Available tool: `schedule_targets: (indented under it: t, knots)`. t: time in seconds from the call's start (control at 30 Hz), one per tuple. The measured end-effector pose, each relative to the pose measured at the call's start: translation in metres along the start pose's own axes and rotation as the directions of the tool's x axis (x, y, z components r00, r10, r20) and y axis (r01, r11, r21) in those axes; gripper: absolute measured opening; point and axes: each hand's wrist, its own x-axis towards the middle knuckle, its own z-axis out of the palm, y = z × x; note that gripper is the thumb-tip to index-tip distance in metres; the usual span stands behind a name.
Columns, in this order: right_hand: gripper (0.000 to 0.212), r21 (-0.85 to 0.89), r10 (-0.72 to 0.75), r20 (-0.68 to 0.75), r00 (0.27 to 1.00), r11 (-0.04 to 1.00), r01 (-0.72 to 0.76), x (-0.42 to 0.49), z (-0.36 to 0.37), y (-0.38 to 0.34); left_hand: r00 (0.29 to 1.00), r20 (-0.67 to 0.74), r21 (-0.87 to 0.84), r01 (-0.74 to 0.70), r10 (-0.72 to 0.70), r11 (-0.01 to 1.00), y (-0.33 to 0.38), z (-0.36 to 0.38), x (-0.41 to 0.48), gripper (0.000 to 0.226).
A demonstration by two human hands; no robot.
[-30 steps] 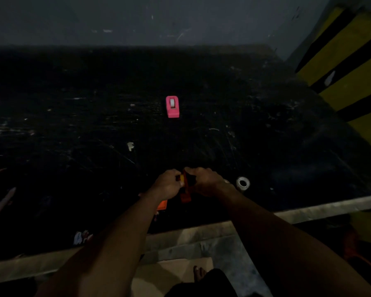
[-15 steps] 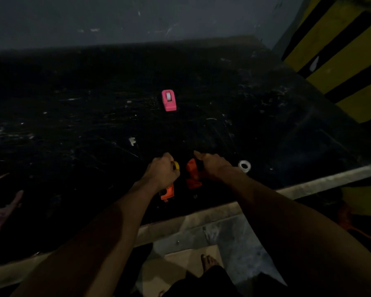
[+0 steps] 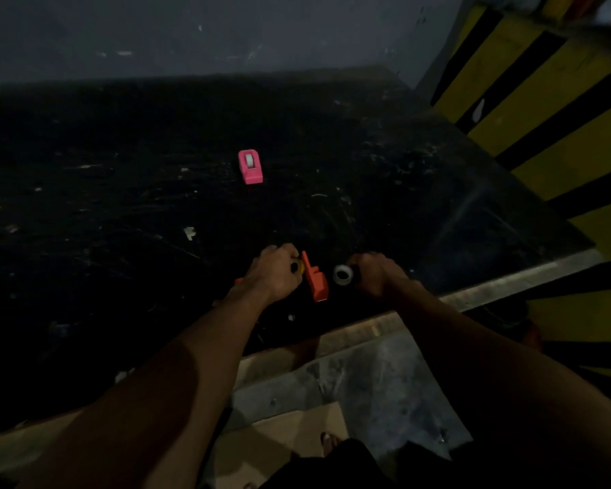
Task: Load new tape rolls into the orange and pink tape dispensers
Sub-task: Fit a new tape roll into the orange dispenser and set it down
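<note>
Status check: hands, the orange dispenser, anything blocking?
Left hand shut on yellow-cored spool. Right hand at white tape roll, grip unclear. Orange dispenser lies between them. Nothing blocking.

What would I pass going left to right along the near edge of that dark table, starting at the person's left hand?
left hand closed on a yellowish roll → orange dispenser piece → white tape roll → right hand at that roll. The pink dispenser sits farther back, outside this row.

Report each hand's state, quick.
Left hand: closed on a small yellow item.
Right hand: closed beside the white tape roll; grip unclear.
</note>
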Motion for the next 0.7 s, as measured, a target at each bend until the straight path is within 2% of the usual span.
schedule_targets:
  t: [0.2, 0.37, 0.53, 0.7]
  knots:
    - [0.047, -0.087, -0.105, 0.047, 0.993, 0.990, 0.109, 0.025, -0.005, 0.018, 0.997, -0.035, 0.011, 0.063, -0.063, 0.998, 0.029, 0.015, 0.011, 0.042]
    - [0.063, -0.180, -0.187, 0.140, 0.972, 0.961, 0.210, 0.044, 0.000, 0.023, 0.991, -0.068, 0.051, 0.121, -0.117, 0.991, 0.045, 0.030, 0.017, 0.047]
    - [0.056, -0.244, -0.313, 0.160, 0.936, 0.907, 0.345, 0.051, 0.006, 0.031, 0.977, -0.127, 0.028, 0.178, -0.174, 0.984, 0.056, 0.042, 0.015, 0.047]
    - [0.042, -0.124, -0.365, 0.083, 0.927, 0.919, 0.373, 0.057, -0.004, 0.039, 0.973, -0.125, 0.025, 0.199, -0.194, 0.980, 0.066, 0.048, 0.017, 0.048]
